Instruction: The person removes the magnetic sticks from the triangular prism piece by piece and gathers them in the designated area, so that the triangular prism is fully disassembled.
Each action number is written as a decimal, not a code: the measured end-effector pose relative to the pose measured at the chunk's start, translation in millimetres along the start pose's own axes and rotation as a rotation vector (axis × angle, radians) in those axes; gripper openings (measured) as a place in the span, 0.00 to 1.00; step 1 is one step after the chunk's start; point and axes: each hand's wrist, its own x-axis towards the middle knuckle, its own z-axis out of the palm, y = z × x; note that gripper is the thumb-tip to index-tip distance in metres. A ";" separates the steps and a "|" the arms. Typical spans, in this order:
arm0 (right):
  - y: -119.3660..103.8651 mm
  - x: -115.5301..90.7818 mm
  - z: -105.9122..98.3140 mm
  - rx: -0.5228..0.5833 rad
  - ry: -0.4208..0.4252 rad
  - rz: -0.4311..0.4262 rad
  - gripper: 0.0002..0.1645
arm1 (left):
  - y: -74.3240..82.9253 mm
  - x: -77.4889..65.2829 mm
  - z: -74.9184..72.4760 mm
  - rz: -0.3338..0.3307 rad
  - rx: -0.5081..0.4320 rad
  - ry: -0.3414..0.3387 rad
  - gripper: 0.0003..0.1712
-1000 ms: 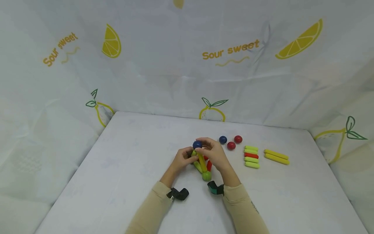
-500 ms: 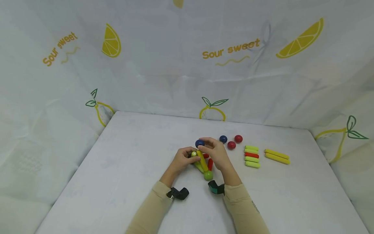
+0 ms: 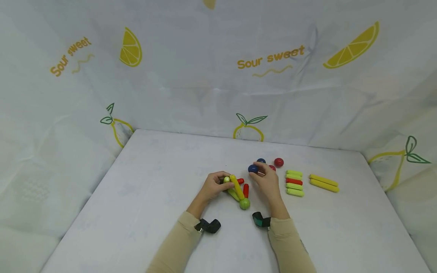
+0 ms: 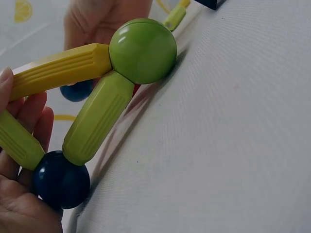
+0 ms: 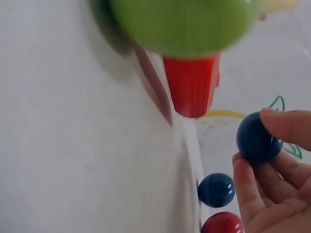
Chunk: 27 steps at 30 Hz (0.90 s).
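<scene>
My left hand (image 3: 213, 185) grips a small frame of plastic building rods and balls. Its thumb lies on the yellow rod (image 4: 63, 68), while its fingers reach behind a light-green rod (image 4: 19, 141). The yellow rod leans up from a green ball (image 3: 244, 204), its upper end bare. Two red rods (image 3: 246, 190) belong to the far side of the frame. A dark blue ball (image 4: 62, 179) joins two light-green rods near the left palm. My right hand (image 3: 268, 182) pinches another blue ball (image 5: 257, 138) between thumb and fingers, off to the right of the frame.
Behind the right hand lie a loose blue ball (image 3: 261, 160) and two red balls (image 3: 279, 162). Farther right, a row of short light-green rods (image 3: 294, 192) includes one red rod (image 3: 294, 181). Beside it are two longer yellow rods (image 3: 323, 185). A printed cloth backdrop (image 3: 191, 94) rises behind the table.
My right hand has taken the blue ball off the yellow rod's upper end and carried it right, towards the loose balls. The left hand stays in place, still holding the frame.
</scene>
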 end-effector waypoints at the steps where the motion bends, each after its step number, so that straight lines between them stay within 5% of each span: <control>1: 3.9 1.2 -1.4 -0.029 0.016 0.007 0.27 | 0.0 0.2 -0.2 -0.005 0.001 0.000 0.12; 13: 25.0 8.0 -2.7 -0.272 0.049 0.048 0.28 | 1.1 -0.9 -1.8 -0.017 0.042 -0.017 0.14; 27: 21.3 4.8 -0.7 -0.326 0.073 0.036 0.30 | -0.7 0.4 -1.8 0.013 0.080 -0.055 0.14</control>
